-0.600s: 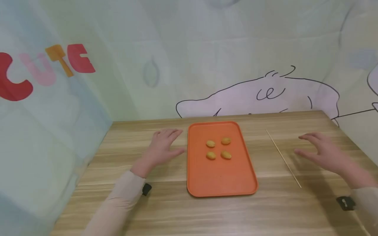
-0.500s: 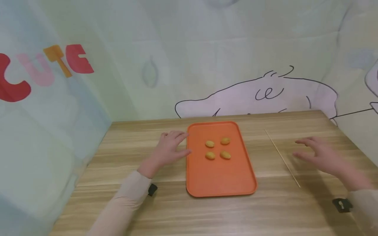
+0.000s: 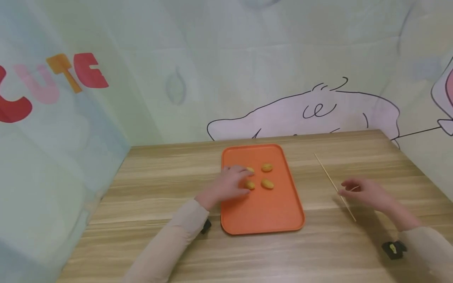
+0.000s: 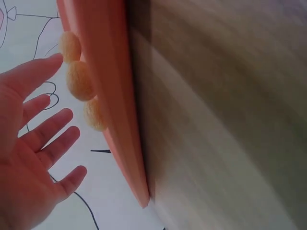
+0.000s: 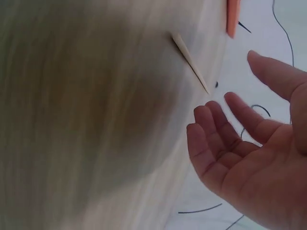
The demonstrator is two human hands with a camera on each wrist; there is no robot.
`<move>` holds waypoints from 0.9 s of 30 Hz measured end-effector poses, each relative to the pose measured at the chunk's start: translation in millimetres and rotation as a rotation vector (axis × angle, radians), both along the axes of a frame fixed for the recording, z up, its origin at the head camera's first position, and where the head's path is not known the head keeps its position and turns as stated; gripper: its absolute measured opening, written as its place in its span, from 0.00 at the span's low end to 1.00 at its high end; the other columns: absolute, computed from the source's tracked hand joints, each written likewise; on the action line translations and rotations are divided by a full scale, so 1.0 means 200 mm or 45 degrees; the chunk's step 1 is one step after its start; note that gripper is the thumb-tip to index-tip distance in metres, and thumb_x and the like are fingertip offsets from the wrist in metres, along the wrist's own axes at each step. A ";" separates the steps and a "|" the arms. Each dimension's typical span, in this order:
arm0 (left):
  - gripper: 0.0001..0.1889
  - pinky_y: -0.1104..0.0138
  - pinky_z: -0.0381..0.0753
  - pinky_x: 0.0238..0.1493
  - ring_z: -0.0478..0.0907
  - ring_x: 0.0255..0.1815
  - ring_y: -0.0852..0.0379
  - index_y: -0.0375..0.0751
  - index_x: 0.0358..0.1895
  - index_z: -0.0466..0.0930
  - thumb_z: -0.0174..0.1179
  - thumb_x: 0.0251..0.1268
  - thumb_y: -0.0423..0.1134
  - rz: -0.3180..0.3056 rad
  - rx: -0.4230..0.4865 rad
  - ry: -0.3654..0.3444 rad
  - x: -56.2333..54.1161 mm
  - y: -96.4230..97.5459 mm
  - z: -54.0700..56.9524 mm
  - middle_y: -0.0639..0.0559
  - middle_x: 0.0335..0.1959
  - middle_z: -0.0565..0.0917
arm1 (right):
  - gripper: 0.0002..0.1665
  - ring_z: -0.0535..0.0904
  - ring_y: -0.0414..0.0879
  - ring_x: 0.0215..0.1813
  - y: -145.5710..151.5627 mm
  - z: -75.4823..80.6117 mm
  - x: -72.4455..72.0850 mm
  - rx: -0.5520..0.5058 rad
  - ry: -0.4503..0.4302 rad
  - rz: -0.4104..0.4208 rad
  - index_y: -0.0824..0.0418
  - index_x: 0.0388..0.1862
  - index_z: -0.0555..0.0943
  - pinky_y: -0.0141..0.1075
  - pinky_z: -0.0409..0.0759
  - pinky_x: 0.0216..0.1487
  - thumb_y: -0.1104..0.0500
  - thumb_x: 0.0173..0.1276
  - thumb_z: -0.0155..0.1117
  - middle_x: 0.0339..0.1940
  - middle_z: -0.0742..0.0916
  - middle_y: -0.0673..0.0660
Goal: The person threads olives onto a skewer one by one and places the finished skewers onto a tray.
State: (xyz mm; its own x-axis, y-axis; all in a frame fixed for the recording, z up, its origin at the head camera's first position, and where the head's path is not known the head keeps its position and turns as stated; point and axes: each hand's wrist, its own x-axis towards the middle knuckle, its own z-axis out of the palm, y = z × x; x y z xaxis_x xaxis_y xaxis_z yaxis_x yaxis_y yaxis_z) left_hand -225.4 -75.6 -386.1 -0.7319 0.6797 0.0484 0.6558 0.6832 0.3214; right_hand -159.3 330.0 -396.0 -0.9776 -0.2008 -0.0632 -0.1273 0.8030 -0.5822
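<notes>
Several small golden-yellow oval pieces (image 3: 267,184), like little rounded food balls, sit on an orange tray (image 3: 262,214). My left hand (image 3: 230,182) hovers over the tray's left side, thumb and fingers spread about the near-left piece (image 3: 250,184) and partly covering the far-left one. In the left wrist view a gap shows between the palm and the pieces (image 4: 80,80). A thin wooden skewer (image 3: 329,177) lies on the table right of the tray. Over its near half is my right hand (image 3: 366,192), fingers loosely bent and holding nothing; the skewer's pointed end (image 5: 194,67) shows beyond the fingertips.
The wood-grain table (image 3: 170,169) extends around the tray on all sides. A printed cloth (image 3: 170,59) with cartoon drawings and red and orange letters hangs behind the table and along its left. A dark wrist device (image 3: 393,249) sits under the right sleeve.
My left hand has moved right, from beside the tray to over its left pieces. My right hand has come left and nearer, toward the skewer. Tray, pieces and skewer stay put.
</notes>
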 end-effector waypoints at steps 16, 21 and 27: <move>0.22 0.49 0.62 0.66 0.69 0.63 0.52 0.47 0.58 0.77 0.66 0.62 0.45 0.064 -0.140 -0.077 -0.03 0.09 -0.04 0.51 0.58 0.77 | 0.20 0.74 0.47 0.33 -0.05 -0.02 -0.04 0.144 -0.121 -0.116 0.70 0.32 0.80 0.37 0.72 0.32 0.51 0.64 0.65 0.30 0.83 0.59; 0.17 0.49 0.63 0.65 0.71 0.59 0.53 0.47 0.53 0.79 0.65 0.62 0.44 0.076 -0.147 -0.086 -0.04 0.10 -0.05 0.53 0.53 0.79 | 0.19 0.76 0.49 0.33 -0.05 -0.02 -0.05 0.185 -0.121 -0.112 0.70 0.31 0.80 0.39 0.73 0.33 0.52 0.64 0.65 0.30 0.83 0.60; 0.15 0.50 0.65 0.62 0.73 0.55 0.53 0.47 0.51 0.80 0.65 0.62 0.44 0.079 -0.158 -0.104 -0.05 0.11 -0.05 0.54 0.51 0.80 | 0.16 0.74 0.48 0.31 -0.05 -0.02 -0.07 0.204 -0.114 -0.115 0.70 0.28 0.80 0.38 0.71 0.31 0.55 0.63 0.64 0.27 0.83 0.59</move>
State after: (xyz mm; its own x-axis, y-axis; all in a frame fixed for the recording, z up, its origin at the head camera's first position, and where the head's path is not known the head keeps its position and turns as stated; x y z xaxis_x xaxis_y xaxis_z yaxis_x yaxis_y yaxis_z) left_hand -235.2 -54.5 -395.1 -0.7705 0.6304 -0.0945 0.5865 0.7591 0.2825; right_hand -172.4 319.2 -399.9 -0.9802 -0.0929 -0.1748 -0.0040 0.8921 -0.4518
